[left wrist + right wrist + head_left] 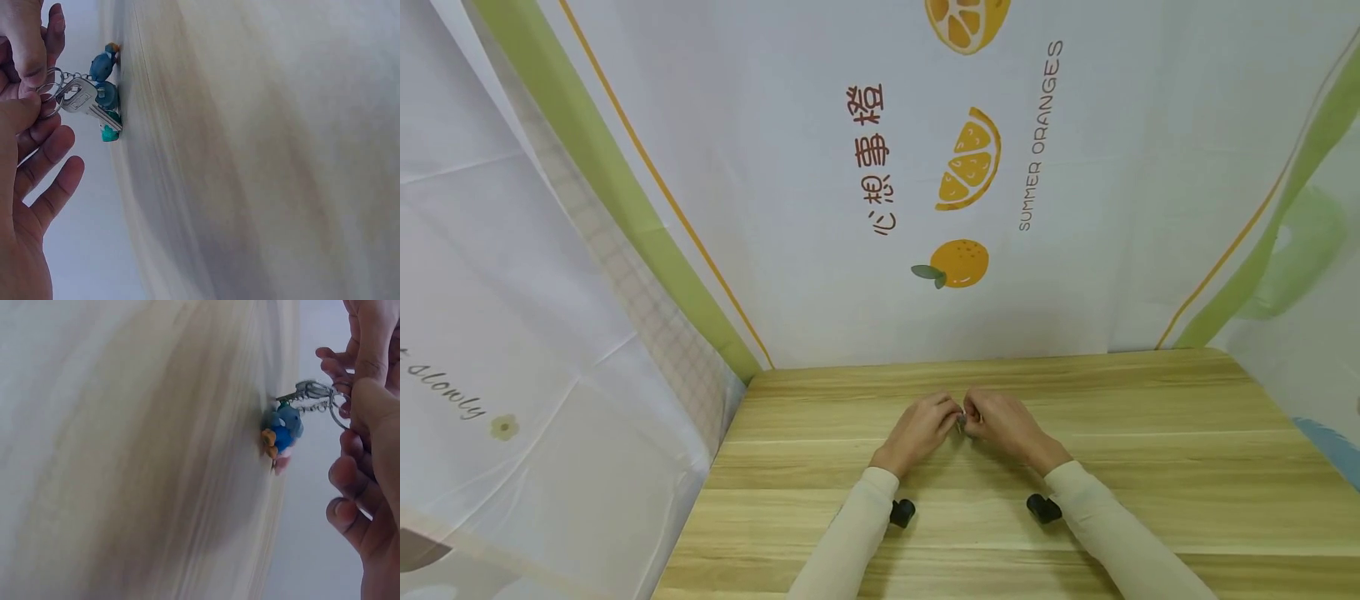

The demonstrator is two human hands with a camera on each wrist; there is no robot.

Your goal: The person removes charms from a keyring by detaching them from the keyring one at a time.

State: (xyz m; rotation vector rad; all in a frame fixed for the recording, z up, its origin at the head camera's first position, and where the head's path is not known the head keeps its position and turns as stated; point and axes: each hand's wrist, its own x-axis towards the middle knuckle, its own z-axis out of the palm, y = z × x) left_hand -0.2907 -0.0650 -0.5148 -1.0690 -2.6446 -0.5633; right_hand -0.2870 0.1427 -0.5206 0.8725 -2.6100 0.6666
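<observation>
Both hands meet over the table in the head view, the left hand [925, 425] and the right hand [1003, 423] fingertip to fingertip. Between them is a metal key ring [60, 103], which each hand pinches between thumb and finger. Silver keys [80, 95] hang from the ring. A short chain also joins it to a small figurine charm [284, 432] in blue, orange and pink, low against the tabletop. From the left wrist the charm shows blue and green. The other fingers of the left hand spread loosely below the ring. Fingertips partly cover the ring.
The wooden table [970, 533] spans the front. A white cloth [805, 208] with printed oranges hangs behind its far edge, and more cloth [535, 275] hangs at the left. Black wrist devices [902, 512] show beside both sleeves.
</observation>
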